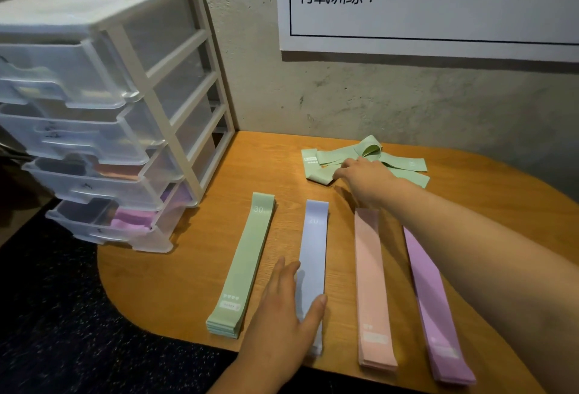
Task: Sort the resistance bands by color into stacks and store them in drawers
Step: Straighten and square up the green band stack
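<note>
Several neat stacks of bands lie side by side on the wooden table [194, 268]: a green stack [244, 262], a pale blue stack [313, 246], a pink stack [371, 284] and a purple stack [435, 302]. A loose heap of green bands [391, 162] sits at the back near the wall. My right hand [363, 174] reaches onto that heap, fingers down on the bands; its grip is hidden. My left hand [282, 309] rests flat between the green and blue stacks, thumb lying across the blue one.
A white plastic drawer unit [150, 86] with translucent drawers stands at the table's left back corner, its drawers partly pulled out, with pink and purple bands in the lower ones. A white poster [438, 2] hangs on the wall behind. Dark floor lies left of the table.
</note>
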